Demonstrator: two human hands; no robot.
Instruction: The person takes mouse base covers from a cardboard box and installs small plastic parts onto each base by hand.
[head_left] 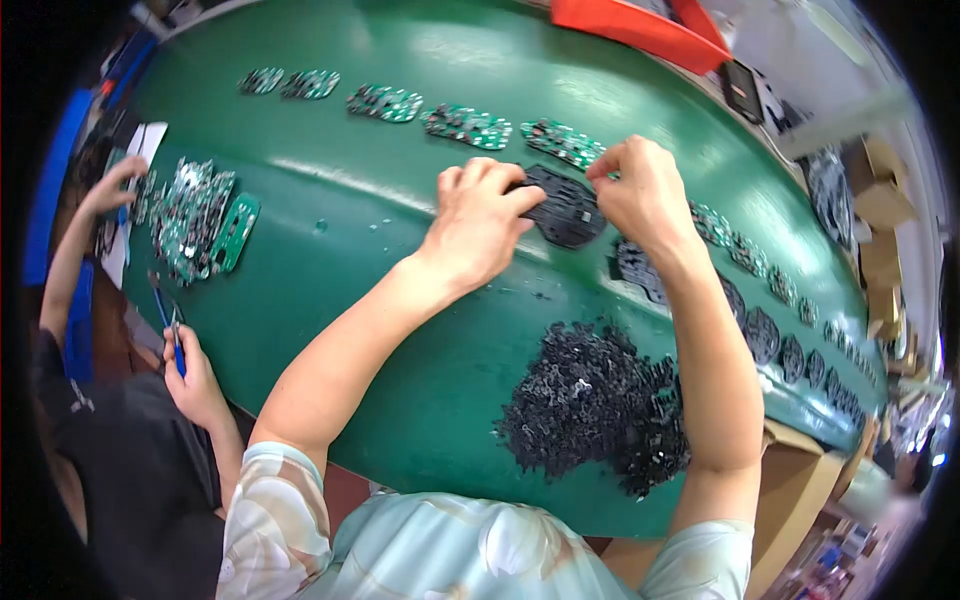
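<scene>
My left hand (478, 222) grips the left edge of a black moulded plastic housing (567, 207), with its thumb and fingers closed on it. The housing lies at the middle of the green table, its ribbed inside facing up. At its upper right edge, my right hand (640, 190) has thumb and fingertips pinched together; whatever is between them is hidden. Just beyond both hands lies a green circuit board (560, 142). Another black housing (640, 268) sits under my right wrist, partly covered. Nearer my body is a heap of small black plastic parts (590, 400).
Circuit boards (467, 127) form a row across the green table (380, 300); more boards and black housings (762, 335) run off to the right. At left, a co-worker's hand (197, 385) holds blue-handled cutters (178, 345) near piled boards (190, 220). A red bin (640, 32) stands at the far edge.
</scene>
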